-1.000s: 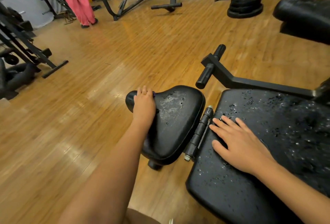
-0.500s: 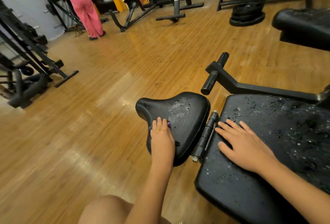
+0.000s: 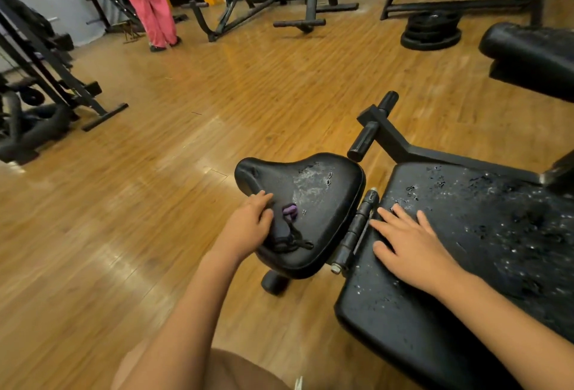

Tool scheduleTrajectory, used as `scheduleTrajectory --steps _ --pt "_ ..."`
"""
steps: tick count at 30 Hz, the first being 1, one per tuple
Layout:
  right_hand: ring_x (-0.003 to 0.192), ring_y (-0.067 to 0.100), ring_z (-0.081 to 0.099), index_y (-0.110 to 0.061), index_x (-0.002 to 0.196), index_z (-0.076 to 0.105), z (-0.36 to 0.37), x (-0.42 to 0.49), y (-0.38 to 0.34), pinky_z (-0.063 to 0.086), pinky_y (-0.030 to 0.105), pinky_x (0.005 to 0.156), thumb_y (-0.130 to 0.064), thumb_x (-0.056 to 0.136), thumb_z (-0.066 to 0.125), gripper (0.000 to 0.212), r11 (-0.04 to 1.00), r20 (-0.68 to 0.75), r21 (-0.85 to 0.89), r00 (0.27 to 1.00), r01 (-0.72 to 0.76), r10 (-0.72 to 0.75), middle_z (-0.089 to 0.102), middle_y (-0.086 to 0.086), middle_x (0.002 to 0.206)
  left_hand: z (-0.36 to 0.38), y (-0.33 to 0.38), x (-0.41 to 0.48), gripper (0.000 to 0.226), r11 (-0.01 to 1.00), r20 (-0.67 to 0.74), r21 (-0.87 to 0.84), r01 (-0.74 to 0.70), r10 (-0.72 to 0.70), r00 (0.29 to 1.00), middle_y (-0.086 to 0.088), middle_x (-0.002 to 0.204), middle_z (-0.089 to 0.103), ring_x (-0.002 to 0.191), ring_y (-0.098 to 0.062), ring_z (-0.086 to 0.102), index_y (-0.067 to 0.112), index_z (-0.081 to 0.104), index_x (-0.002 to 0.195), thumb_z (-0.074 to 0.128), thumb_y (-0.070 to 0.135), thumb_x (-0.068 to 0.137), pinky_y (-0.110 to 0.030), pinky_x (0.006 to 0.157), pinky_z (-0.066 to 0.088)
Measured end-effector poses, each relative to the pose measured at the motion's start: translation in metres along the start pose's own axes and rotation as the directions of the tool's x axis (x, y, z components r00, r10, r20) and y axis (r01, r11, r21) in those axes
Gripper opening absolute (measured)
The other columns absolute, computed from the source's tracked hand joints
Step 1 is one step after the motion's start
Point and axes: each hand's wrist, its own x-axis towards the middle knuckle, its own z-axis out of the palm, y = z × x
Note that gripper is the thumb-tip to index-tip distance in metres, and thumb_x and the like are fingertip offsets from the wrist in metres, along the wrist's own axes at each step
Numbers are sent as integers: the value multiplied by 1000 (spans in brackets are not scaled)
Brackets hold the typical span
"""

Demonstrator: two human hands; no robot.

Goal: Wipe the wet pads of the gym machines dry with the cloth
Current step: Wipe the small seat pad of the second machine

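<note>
- Lying bunched on the near half of the seat pad (image 3: 326, 190): a dark cloth (image 3: 290, 235) with a purple patch, just right of the left hand (image 3: 248, 225).
- Left hand: on the seat pad's left edge, fingers curled; whether it pinches the cloth cannot be told.
- Right hand (image 3: 410, 246): flat, fingers spread, on the bench pad (image 3: 497, 234) beside the hinge (image 3: 357, 228).
- Bench pad: water droplets all over.
- Seat pad: wet smear on its far part.
- Far left: person in pink trousers (image 3: 149, 1) on the wooden floor (image 3: 155, 203).
</note>
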Motion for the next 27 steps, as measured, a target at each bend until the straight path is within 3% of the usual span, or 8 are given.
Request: scheduleTrajectory --steps 3,8,14,21,27 --pt "149 10 1 -26 154 23 2 11 -46 -6 38 120 -39 100 36 57 986 -33 89 990 140 -138 14 -8 162 1 -16 13 51 999 20 -4 40 -40 999 -2 164 17 151 -22 15 20 28 155 37 31 106 -37 120 19" --pt "149 12 -1 -19 155 16 21 49 -136 -6 33 119 -42 97 39 66 939 -126 128 945 318 -303 10 -4 163 8 -22 42 52 992 65 58 -111 107 992 1 165 7 152 -18 3 18 22 157 35 28 107 -33 121 11" --pt "144 19 26 -14 144 44 54 80 -154 14 39 121 -40 90 49 60 957 -288 94 928 273 -236 41 1 151 -2 -39 64 52 968 81 103 -228 221 972 5 165 11 152 -16 3 21 27 155 40 18 105 -42 122 15" --pt "147 21 20 -12 147 38 73 78 -149 28 38 117 -24 97 54 54 964 -280 99 936 247 -211 32 3 155 1 -37 71 52 975 68 49 -215 211 975 1 165 12 152 -19 3 16 28 155 42 21 105 -36 122 12" --pt "144 19 30 -14 143 46 84 44 -122 31 35 114 -5 81 72 68 991 -324 68 942 115 -87 41 -2 151 15 -27 69 55 986 -1 26 -167 167 986 -3 166 7 152 -25 -3 13 23 156 41 25 105 -40 123 9"
